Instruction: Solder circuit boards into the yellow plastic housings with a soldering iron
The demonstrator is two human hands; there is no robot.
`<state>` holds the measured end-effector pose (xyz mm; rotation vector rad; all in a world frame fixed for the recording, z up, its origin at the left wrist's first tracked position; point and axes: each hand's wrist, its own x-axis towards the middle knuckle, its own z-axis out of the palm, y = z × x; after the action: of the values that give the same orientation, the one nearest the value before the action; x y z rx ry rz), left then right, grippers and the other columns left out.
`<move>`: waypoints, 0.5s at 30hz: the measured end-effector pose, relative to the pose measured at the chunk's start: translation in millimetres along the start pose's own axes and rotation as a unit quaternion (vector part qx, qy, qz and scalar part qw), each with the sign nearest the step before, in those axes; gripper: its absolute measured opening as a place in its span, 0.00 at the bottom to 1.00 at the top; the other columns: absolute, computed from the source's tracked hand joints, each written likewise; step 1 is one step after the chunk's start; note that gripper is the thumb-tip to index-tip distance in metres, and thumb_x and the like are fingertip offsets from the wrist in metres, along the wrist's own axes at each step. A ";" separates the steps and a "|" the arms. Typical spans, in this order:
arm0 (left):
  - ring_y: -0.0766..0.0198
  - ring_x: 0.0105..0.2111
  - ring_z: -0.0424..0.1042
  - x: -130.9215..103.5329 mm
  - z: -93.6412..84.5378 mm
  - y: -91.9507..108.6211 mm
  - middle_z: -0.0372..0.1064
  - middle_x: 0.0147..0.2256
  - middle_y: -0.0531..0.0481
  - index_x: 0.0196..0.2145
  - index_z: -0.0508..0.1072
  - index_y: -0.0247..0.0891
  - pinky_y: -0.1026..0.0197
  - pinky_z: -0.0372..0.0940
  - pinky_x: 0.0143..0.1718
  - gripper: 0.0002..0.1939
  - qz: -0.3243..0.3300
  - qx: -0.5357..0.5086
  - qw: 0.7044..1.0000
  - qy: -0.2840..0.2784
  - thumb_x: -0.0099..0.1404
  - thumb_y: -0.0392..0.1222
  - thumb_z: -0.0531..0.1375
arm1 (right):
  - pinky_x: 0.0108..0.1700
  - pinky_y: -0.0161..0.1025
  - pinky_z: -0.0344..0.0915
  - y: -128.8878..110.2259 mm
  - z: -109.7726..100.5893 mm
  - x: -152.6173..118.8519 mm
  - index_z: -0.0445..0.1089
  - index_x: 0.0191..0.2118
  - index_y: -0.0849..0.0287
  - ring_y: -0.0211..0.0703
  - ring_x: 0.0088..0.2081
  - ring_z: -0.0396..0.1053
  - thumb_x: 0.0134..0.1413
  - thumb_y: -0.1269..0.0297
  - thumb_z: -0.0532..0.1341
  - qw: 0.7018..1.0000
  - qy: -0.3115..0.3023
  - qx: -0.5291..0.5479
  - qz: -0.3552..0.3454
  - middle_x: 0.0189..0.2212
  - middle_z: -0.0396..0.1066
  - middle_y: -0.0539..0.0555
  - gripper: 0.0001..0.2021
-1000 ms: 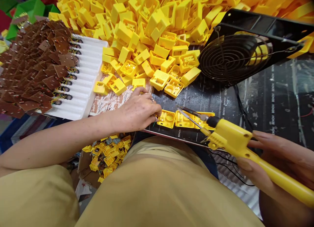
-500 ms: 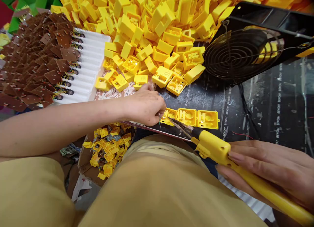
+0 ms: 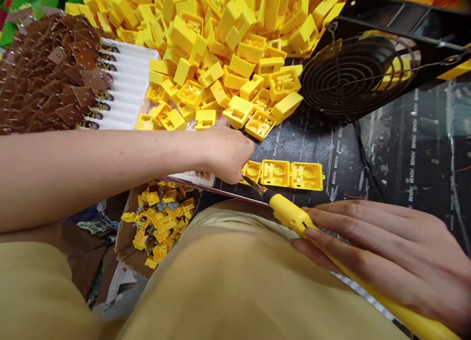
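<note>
A yellow soldering iron [image 3: 290, 213] lies in my right hand [image 3: 390, 247], its fingers wrapped round the handle. Its dark tip points left and reaches the leftmost of several open yellow cases [image 3: 275, 173] that stand in a row near the bench's front edge. My left hand [image 3: 230, 151] is closed over the left end of that row. Its fingertips are turned away and hidden, so what they pinch cannot be made out. The cases show round speaker grilles and small metal contacts inside.
Yellow cases are piled [image 3: 206, 45] at the back. A black fan [image 3: 349, 80] stands at the back right, its cable on the bench. Brown circuit boards [image 3: 47, 75] lie heaped on white foam [image 3: 128, 80] at left. Below the edge, a carton [image 3: 127, 232] holds yellow parts.
My right hand and the iron have moved left, bringing the tip close against my left hand. My left hand has turned slightly and sits a little farther right over the row's end.
</note>
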<state>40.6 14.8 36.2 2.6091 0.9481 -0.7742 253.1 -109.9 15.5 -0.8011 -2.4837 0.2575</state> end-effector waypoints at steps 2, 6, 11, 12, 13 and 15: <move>0.62 0.21 0.63 1.7 1.3 -1.4 0.63 0.15 0.53 0.15 0.67 0.39 0.51 0.58 0.41 0.06 0.008 0.007 1.000 0.010 0.46 0.35 0.59 | 0.43 0.40 0.74 3.9 -3.7 -2.1 0.69 0.44 0.60 0.41 0.42 0.75 0.62 0.67 0.60 0.997 -0.037 0.003 -0.067 0.40 0.76 0.57 0.07; 0.63 0.20 0.61 4.2 1.7 -1.5 0.64 0.15 0.52 0.16 0.68 0.40 0.53 0.59 0.37 0.06 0.018 0.037 0.999 0.007 0.48 0.38 0.58 | 0.42 0.41 0.73 7.0 -7.5 -10.8 0.69 0.42 0.58 0.39 0.40 0.73 0.55 0.67 0.67 1.000 0.019 0.002 -0.003 0.35 0.75 0.51 0.10; 0.62 0.21 0.63 4.7 -3.7 2.5 0.63 0.16 0.52 0.15 0.68 0.39 0.52 0.59 0.38 0.07 -0.012 0.018 0.999 -0.037 0.47 0.34 0.58 | 0.42 0.39 0.73 6.5 -7.4 -20.7 0.68 0.43 0.58 0.37 0.40 0.73 0.54 0.67 0.67 0.999 0.033 0.007 0.012 0.35 0.75 0.50 0.12; 0.61 0.22 0.64 4.5 -4.9 3.1 0.64 0.16 0.52 0.15 0.68 0.39 0.52 0.59 0.39 0.07 -0.019 0.013 0.999 -0.045 0.47 0.34 0.59 | 0.42 0.39 0.73 6.5 -6.9 -21.5 0.68 0.43 0.59 0.37 0.40 0.73 0.54 0.67 0.67 0.999 0.039 0.010 0.010 0.35 0.75 0.51 0.12; 0.60 0.24 0.65 4.2 -6.2 3.7 0.64 0.17 0.52 0.15 0.69 0.39 0.52 0.59 0.40 0.06 -0.027 0.011 0.998 -0.052 0.47 0.34 0.59 | 0.43 0.39 0.73 6.3 -6.3 -21.9 0.68 0.43 0.59 0.37 0.40 0.73 0.54 0.67 0.67 0.999 0.042 0.013 0.018 0.35 0.75 0.51 0.12; 0.58 0.27 0.68 3.4 -8.7 4.9 0.67 0.19 0.51 0.17 0.71 0.39 0.52 0.59 0.42 0.05 -0.030 0.012 0.997 -0.066 0.48 0.34 0.59 | 0.44 0.39 0.73 5.4 -5.0 -22.2 0.68 0.43 0.58 0.37 0.41 0.73 0.54 0.66 0.67 0.998 0.050 0.022 0.041 0.35 0.75 0.52 0.11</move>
<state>49.4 16.4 41.8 2.5243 0.9895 -0.9652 273.8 -118.5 8.7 -0.8776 -2.3471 0.2939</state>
